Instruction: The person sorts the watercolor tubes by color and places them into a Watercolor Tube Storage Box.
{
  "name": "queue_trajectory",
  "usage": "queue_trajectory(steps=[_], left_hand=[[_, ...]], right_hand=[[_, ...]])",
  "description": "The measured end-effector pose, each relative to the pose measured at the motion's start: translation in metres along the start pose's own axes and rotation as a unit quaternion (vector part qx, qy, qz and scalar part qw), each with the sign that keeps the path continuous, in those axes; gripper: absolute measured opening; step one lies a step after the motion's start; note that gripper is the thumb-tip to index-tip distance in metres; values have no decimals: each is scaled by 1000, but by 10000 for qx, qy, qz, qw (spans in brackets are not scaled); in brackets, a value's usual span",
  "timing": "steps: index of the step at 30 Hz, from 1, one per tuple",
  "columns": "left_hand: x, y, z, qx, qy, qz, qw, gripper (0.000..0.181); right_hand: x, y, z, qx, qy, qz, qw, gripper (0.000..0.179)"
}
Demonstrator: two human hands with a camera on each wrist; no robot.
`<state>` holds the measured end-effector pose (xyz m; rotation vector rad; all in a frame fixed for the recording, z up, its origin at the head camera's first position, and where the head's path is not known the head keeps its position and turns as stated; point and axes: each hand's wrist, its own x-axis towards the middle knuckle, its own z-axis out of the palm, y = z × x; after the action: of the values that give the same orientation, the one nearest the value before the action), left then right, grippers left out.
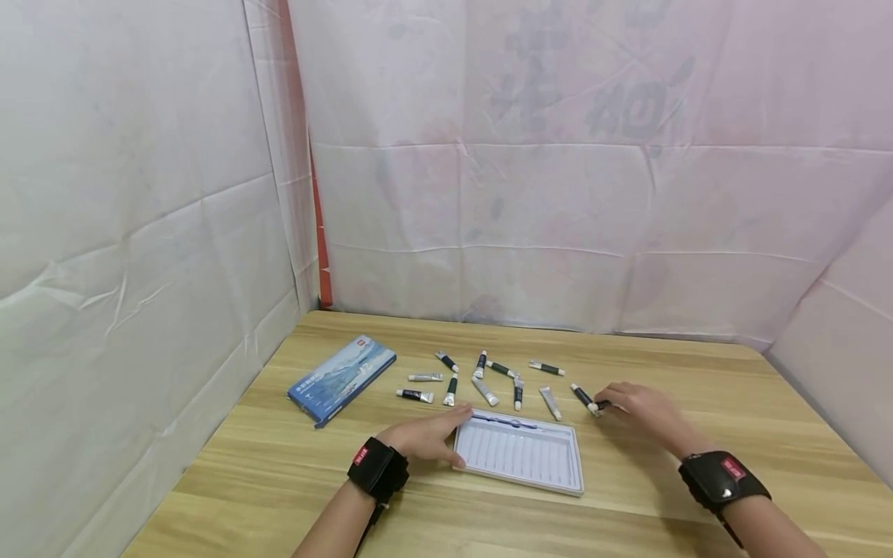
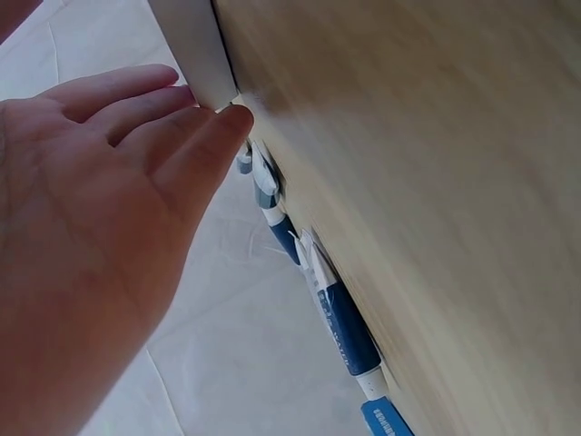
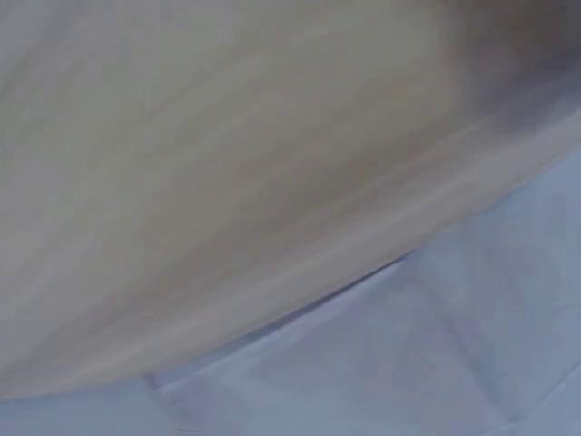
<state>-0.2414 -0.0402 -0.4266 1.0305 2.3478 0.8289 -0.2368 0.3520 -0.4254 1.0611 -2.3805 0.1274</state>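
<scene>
My left hand (image 1: 429,435) rests at the left side of a white plastic tray (image 1: 575,457), its fingers at the back corner and its thumb near the front one. In the left wrist view, fairly straight fingers (image 2: 136,136) touch the wall of the tray (image 2: 195,54). The tray has narrow slots, and a thin blue paintbrush (image 1: 512,422) lies along its back. Right of the tray, my right hand (image 1: 645,411) pinches a small dark paint tube (image 1: 604,404) at the fingertips. Another paint tube (image 1: 582,396) lies right beside those fingertips. The right wrist view shows neither hand nor tube.
Several small paint tubes, such as a silver one (image 1: 550,403) and a dark one (image 1: 416,396), lie scattered behind the tray. A blue box (image 1: 342,376) lies at the left on the wooden table (image 1: 732,411). White sheeting (image 1: 488,287) hangs behind and beside the table.
</scene>
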Motion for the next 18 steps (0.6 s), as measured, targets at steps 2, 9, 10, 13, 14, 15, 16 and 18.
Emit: queue_trajectory(steps=[2,9,10,13,14,15,16,18], left_hand=[[-1,1,0,10,-8,-28,10000,86],[-1,4,0,17,-8,-51,10000,85],[-1,4,0,47,-1,-59,10000,85],[0,3,0,97,14,-124,9999,85],[0,3,0,94,14,-136,9999,85],[0,3,0,82,18,-147,9999,85],[0,3,0,66,16,-152,9999,85],[0,3,0,22,15,-158,9999,85]], right_hand=[[9,-14,-1,68,-57,-359,9993,34],[29,-61,-7,111,-374,-1438,9888,16],[30,-66,-8,74,-406,-1521,9875,16],[32,-75,-6,-78,-428,-1791,9829,22],[32,-77,-5,-125,-422,-1878,9812,24],[32,-79,-4,-167,-413,-1950,9798,26],[33,-80,-3,-158,-412,-2007,9787,26],[33,-82,-1,-155,-402,-2084,9771,27]])
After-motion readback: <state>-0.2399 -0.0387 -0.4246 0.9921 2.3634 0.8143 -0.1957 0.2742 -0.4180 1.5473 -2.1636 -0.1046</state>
